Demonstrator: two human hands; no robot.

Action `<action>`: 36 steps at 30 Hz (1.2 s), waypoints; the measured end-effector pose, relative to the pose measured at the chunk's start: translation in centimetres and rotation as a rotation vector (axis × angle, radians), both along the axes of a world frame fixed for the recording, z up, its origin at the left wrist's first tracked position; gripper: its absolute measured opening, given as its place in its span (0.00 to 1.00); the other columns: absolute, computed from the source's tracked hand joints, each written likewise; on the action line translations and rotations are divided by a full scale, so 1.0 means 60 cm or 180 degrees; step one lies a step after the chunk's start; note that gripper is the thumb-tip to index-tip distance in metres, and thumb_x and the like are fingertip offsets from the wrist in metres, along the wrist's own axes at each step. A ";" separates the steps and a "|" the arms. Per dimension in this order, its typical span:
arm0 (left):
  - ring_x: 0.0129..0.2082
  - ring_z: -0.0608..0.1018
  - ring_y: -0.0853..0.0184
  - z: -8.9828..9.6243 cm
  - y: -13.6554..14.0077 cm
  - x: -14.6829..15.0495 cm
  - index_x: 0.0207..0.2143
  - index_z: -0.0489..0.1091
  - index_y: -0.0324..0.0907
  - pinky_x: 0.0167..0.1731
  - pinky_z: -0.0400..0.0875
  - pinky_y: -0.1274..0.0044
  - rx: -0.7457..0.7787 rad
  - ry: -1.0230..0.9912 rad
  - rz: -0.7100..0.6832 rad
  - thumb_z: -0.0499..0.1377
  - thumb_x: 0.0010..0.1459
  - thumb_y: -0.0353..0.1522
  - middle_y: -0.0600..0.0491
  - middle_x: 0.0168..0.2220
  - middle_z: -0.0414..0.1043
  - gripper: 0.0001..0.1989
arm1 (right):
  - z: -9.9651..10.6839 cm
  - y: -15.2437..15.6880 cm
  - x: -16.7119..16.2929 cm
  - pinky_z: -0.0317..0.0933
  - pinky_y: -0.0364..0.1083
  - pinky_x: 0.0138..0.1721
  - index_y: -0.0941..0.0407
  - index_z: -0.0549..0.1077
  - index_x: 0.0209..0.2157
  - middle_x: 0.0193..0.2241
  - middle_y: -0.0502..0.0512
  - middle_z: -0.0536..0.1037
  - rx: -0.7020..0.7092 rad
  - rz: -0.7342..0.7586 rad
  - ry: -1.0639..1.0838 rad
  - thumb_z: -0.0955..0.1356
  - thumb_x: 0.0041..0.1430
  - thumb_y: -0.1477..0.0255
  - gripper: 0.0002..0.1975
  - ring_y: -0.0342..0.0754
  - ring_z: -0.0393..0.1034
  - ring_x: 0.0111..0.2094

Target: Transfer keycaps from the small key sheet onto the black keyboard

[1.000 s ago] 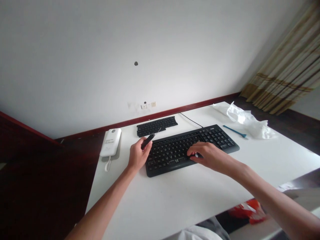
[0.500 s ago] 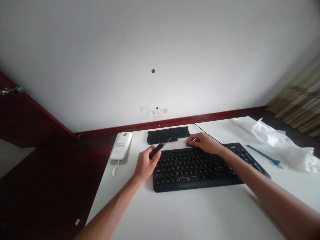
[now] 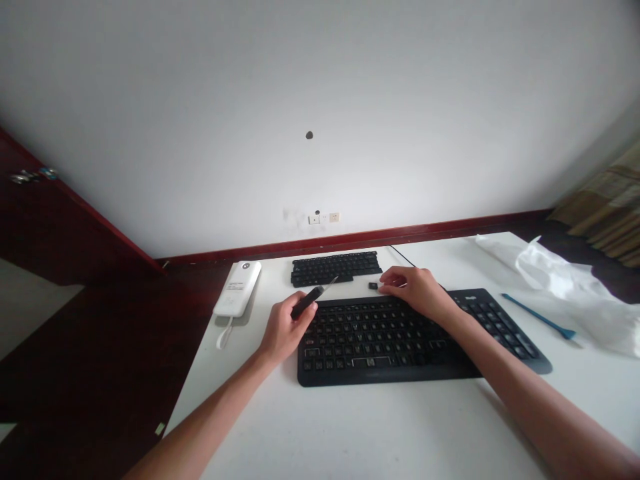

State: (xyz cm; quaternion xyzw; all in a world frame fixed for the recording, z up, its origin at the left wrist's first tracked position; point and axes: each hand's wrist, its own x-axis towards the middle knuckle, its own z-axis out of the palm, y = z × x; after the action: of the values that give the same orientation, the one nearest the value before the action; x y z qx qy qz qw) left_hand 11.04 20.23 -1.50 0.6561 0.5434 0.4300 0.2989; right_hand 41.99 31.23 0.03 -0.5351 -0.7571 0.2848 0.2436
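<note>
My left hand (image 3: 289,327) is closed around the black handle of a screwdriver (image 3: 306,304), its thin metal shaft pointing up and to the right. Below it lies a black keyboard (image 3: 385,373) with many of its keycaps off, while the number pad at the right still carries keys. A single black keycap (image 3: 373,285) rests on the white table (image 3: 360,427) just behind the keyboard. My right hand (image 3: 420,290) is beside that keycap, fingertips just off it and slightly parted. Loose keycaps (image 3: 333,268) stand in a block of rows at the back.
On the left lies a white power bank (image 3: 239,288) with a strap. A blue pry tool or brush (image 3: 540,315) lies right of the keyboard, near a crumpled white bag (image 3: 565,273). A black cable (image 3: 400,255) runs off the back edge.
My right hand has let go of the keycap and drawn a little to the right. The left hand keeps its hold on the screwdriver. The view has shifted slightly.
</note>
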 end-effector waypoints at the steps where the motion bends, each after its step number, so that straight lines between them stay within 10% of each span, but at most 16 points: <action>1: 0.22 0.62 0.72 0.001 -0.001 0.000 0.33 0.69 0.41 0.23 0.54 0.79 0.0003 -0.0008 -0.0005 0.58 0.67 0.44 0.60 0.22 0.61 0.16 | 0.001 0.000 -0.002 0.69 0.45 0.40 0.51 0.81 0.33 0.31 0.50 0.84 0.0008 -0.0031 -0.0039 0.75 0.55 0.64 0.06 0.49 0.79 0.35; 36: 0.21 0.64 0.71 0.004 0.000 -0.004 0.34 0.69 0.42 0.22 0.54 0.79 -0.0092 -0.0146 -0.0166 0.57 0.67 0.47 0.58 0.23 0.64 0.18 | -0.003 0.016 -0.089 0.65 0.47 0.35 0.52 0.85 0.32 0.28 0.54 0.85 0.0236 -0.0336 -0.0721 0.73 0.57 0.63 0.09 0.53 0.78 0.31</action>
State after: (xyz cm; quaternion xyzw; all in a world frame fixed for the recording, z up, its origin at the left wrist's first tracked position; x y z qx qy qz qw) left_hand 10.78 20.24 -1.23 0.6556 0.5252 0.4291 0.3319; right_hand 36.64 32.19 -0.17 -0.5936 -0.7606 0.1812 0.1907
